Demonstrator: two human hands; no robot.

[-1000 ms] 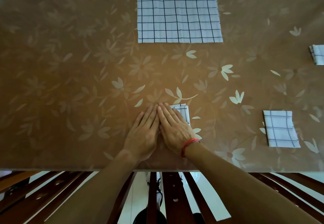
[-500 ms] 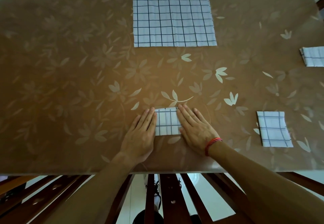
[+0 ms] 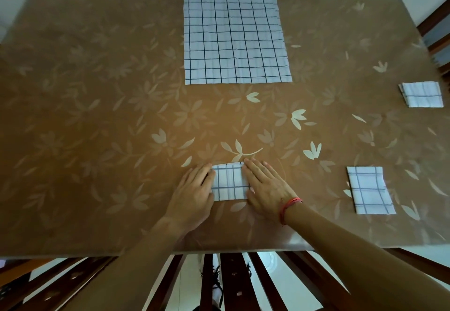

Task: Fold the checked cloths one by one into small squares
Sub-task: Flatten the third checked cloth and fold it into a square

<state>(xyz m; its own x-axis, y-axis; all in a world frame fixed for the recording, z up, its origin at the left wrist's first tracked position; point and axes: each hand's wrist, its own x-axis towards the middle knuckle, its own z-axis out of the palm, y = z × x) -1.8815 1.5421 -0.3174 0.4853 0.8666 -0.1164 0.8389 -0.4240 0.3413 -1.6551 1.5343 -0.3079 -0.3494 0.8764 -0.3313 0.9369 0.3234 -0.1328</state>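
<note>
Left hand [image 3: 194, 189] and right hand [image 3: 265, 186] flat, apart, pressing the folded checked cloth [image 3: 229, 184]; final crease, seemingly. Next: unfolded cloth [image 3: 233, 37], twelve o'clock.

The table [image 3: 97, 91] wears a tan-brown cover printed with flowers and leaves, faint over most of it and cream-pale towards the lower centre and right. The large cloth [image 3: 233, 37] at upper centre is white with a thin dark navy grid. The small folded cloth [image 3: 229, 184] at lower centre, the folded square [image 3: 369, 190] at lower right and the folded cloth [image 3: 422, 97] at the right edge show the same white with dark lines. A red string bracelet [image 3: 289, 207] circles the wrist of the right hand [image 3: 267, 186]. Along the bottom, slats [image 3: 233, 281] are dark brown over a whitish floor [image 3: 292, 284].
</note>
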